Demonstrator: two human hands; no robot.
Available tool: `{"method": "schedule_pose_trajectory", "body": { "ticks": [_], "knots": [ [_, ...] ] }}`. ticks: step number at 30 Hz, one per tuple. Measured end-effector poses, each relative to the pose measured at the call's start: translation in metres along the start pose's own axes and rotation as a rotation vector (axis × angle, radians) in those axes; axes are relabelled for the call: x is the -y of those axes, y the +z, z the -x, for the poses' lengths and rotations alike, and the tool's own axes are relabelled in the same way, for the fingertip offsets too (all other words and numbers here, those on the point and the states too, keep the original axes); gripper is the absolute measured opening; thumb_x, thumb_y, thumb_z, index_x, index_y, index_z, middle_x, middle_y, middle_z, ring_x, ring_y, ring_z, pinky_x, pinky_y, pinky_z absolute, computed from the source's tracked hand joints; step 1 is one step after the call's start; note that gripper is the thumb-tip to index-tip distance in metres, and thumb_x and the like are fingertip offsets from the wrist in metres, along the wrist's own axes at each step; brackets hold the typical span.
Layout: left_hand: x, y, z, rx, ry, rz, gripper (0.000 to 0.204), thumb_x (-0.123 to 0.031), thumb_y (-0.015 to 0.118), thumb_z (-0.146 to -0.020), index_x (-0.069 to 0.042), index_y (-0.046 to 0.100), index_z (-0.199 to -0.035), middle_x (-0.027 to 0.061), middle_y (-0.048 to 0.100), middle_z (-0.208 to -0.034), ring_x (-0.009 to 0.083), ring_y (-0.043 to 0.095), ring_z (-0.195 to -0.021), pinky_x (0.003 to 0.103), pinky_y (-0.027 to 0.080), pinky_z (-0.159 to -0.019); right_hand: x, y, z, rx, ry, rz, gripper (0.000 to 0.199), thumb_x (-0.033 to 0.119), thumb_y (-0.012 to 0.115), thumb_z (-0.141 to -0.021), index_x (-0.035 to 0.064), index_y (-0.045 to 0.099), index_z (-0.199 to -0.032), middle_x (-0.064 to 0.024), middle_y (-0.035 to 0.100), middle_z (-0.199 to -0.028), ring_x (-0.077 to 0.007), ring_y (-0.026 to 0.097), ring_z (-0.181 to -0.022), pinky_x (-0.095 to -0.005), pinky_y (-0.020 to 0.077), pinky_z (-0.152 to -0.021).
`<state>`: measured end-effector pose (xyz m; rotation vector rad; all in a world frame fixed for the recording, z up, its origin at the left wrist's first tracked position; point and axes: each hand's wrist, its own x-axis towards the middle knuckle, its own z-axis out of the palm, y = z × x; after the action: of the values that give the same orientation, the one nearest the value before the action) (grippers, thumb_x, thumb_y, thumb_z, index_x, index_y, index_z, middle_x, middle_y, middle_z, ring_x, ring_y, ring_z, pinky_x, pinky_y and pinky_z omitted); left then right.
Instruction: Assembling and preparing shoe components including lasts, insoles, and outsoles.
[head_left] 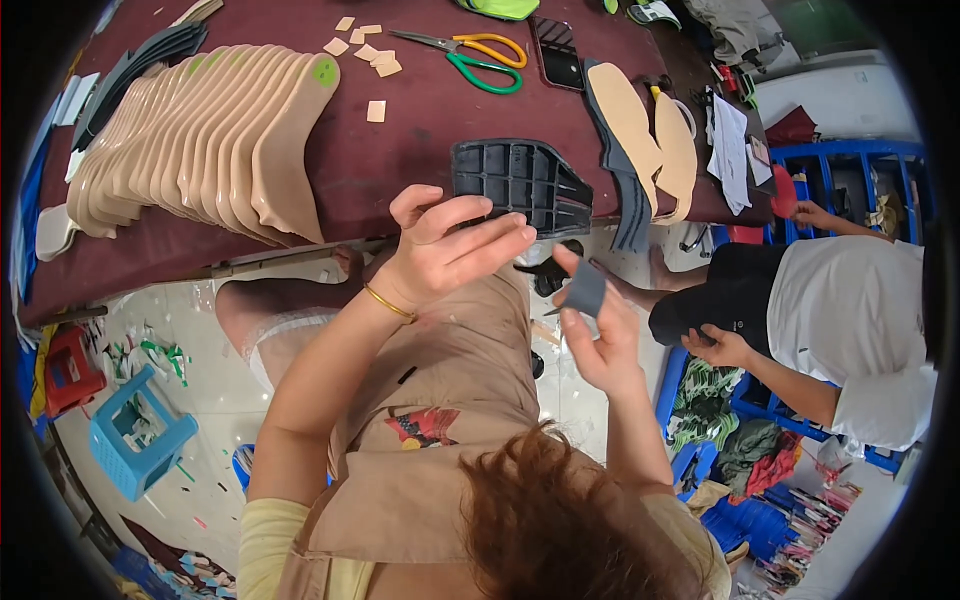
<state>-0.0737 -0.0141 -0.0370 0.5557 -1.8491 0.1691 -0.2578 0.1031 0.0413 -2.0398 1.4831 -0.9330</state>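
Small grey piece [586, 288], flat and roughly rectangular, pinched upright in the right hand [600, 335], long axis running up and down, top end tipped a bit toward the table edge. Held in the air just off the near edge of the dark red tabletop [400, 150], not resting on anything. Right forearm coming up from the lower edge, wrist bent back, thumb and fingers clamped together on the piece. Can't tell what the dark thin bit poking out beside the right thumb is.

Left hand [440, 250] raised just beside it, palm down, fingers stretched out mostly straight and apart, gripping nothing, fingertips over the black ribbed mould [520, 185] sitting at the near edge of the tabletop; can't tell if actually touching it. Gold bangle [388, 303] on the left wrist.

Further out: fanned row of beige insoles [200, 140] along the left side of the tabletop, orange and green scissors [475, 58] near the far edge, more sole shapes [640, 140] toward the right edge. Another person's hand [718, 347] off to the right, well apart.
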Motion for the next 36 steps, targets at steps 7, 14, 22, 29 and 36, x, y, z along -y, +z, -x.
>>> {"method": "schedule_pose_trajectory", "body": {
  "ticks": [7, 14, 22, 29, 36],
  "knots": [
    [0.001, 0.0, -0.004, 0.117, -0.059, 0.029, 0.034, -0.011, 0.072, -0.068, -0.022, 0.065, -0.1, -0.011, 0.066, -0.092, 0.0096, 0.053, -0.093, 0.033, 0.032, -0.086, -0.004, 0.01, -0.004, -0.05, 0.064, -0.096, 0.016, 0.003, 0.056, -0.084, -0.0034, 0.058, -0.098, -0.0208, 0.059, -0.119, -0.0298, 0.062, -0.1, -0.0343, 0.0477, -0.083],
    [0.013, 0.043, -0.014, 0.077, -1.328, 0.815, 0.071, -0.004, 0.072, -0.073, 0.001, 0.033, -0.133, 0.0204, 0.058, -0.11, 0.0325, 0.05, -0.11, 0.039, 0.04, -0.094, 0.001, -0.01, 0.003, -0.089, 0.333, -0.584, 0.017, 0.014, 0.052, -0.092, -0.001, 0.06, -0.094, -0.0121, 0.064, -0.107, -0.0086, 0.053, -0.072, -0.0238, 0.0447, -0.066],
    [0.006, 0.009, -0.015, 0.246, -0.604, 0.24, 0.082, -0.032, 0.074, -0.073, -0.002, 0.033, -0.137, 0.0227, 0.031, -0.139, 0.041, 0.031, -0.128, 0.051, 0.026, -0.105, -0.005, -0.035, -0.016, 0.052, 0.441, -0.904, 0.026, 0.02, 0.051, -0.091, -0.0046, 0.059, -0.087, -0.0145, 0.065, -0.078, -0.0143, 0.059, -0.062, -0.0244, 0.0467, -0.055],
    [-0.041, 0.012, -0.023, 0.583, -1.086, 1.412, 0.032, -0.018, 0.056, -0.092, 0.0, 0.053, -0.118, 0.01, 0.063, -0.095, 0.0168, 0.062, -0.085, 0.028, 0.05, -0.077, -0.031, -0.027, -0.039, 0.269, 0.596, -1.308, 0.033, 0.027, 0.048, -0.094, -0.0042, 0.058, -0.089, -0.0163, 0.062, -0.068, -0.0168, 0.052, -0.042, -0.0241, 0.0407, -0.039],
    [-0.035, 0.003, -0.021, 0.447, -1.539, 1.689, 0.026, -0.025, 0.04, -0.099, -0.004, 0.055, -0.105, 0.0038, 0.059, -0.069, 0.0079, 0.051, -0.046, 0.021, 0.042, -0.046, -0.049, 0.002, -0.016, -0.093, 0.745, -1.04, 0.036, 0.038, 0.049, -0.096, 0.0038, 0.06, -0.094, -0.0004, 0.057, -0.072, -0.0094, 0.051, -0.062, -0.022, 0.0392, -0.056]
  ]
}}
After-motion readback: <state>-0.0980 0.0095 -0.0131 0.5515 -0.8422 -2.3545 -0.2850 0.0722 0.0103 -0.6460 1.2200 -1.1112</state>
